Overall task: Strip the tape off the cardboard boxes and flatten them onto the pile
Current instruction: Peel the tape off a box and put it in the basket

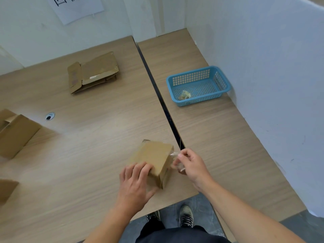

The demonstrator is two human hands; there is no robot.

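A small brown cardboard box (pixel 154 156) stands near the front edge of the wooden table (pixel 91 130). My left hand (pixel 135 183) grips its near left side, fingers curled over the top edge. My right hand (pixel 190 163) is just right of the box and pinches a crumpled strip of clear tape (pixel 176 161) that still reaches the box's right face. A pile of flattened cardboard (pixel 93 72) lies at the far left-middle of the table.
A blue plastic basket (pixel 198 85) holding a wad of used tape stands on the right-hand table by the white wall. More cardboard boxes (pixel 15 134) sit at the left edge. A dark gap (pixel 157 88) divides the two tables. A cable hole (pixel 50 116) is near the left.
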